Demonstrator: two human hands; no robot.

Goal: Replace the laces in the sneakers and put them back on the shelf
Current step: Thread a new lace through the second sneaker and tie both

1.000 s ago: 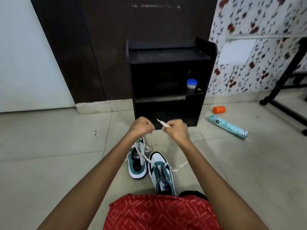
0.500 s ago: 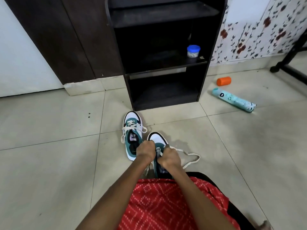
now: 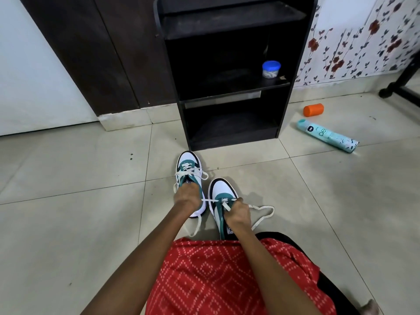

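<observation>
Left hand (image 3: 186, 197) fisted, pinching the flat white lace (image 3: 210, 200) taut; right hand (image 3: 237, 214) curled, gripping its other end above the near sneaker (image 3: 221, 201). Glossy white-and-teal sneakers side by side on tiled floor (image 3: 68, 201), before the matte black shelf (image 3: 227, 64).
</observation>
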